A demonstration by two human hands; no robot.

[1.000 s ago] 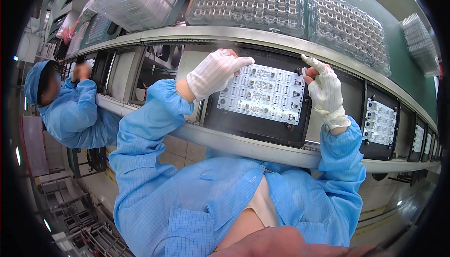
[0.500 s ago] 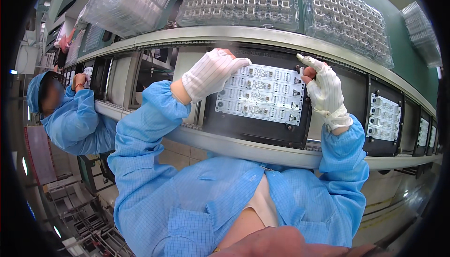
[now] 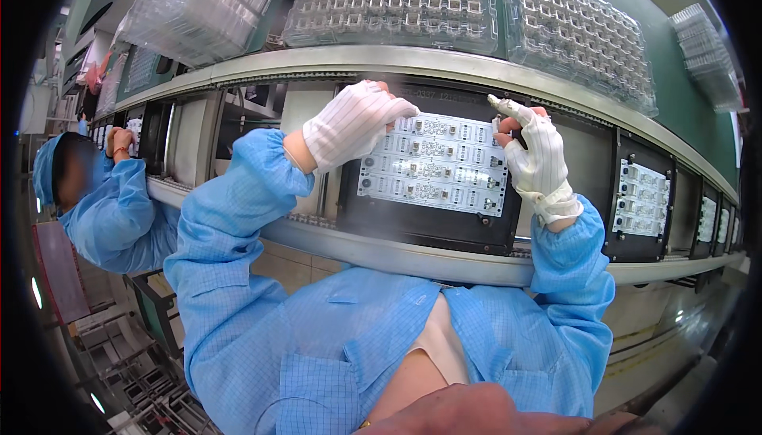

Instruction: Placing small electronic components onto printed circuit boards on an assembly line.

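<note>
Left grip point(image 3: 349, 127): white striped glove, fingers curled, thumb and forefinger drawn nearly together at the upper left corner of a white circuit-board panel point(image 3: 432, 162). Right grip point(image 3: 540, 159): matching glove, forefinger extended, thumb and other fingers bent toward the panel's upper right corner. Whether either grip has hold of anything cannot be told, the fingertips being small and partly hidden in this view. The panel lies flat between the two grips and extends below them, its four component rows running side to side. It sits on a black carrier plate point(image 3: 429, 231), between a front rail point(image 3: 397, 259) and a rear rail point(image 3: 397, 58). Beyond the grips, two clear pocketed trays point(image 3: 393, 8) rest on a green counter point(image 3: 692, 135). Right of the right grip, a similar panel point(image 3: 640, 199) lies on another plate. Well left of the left grip is a co-worker point(image 3: 119, 209) in blue.
</note>
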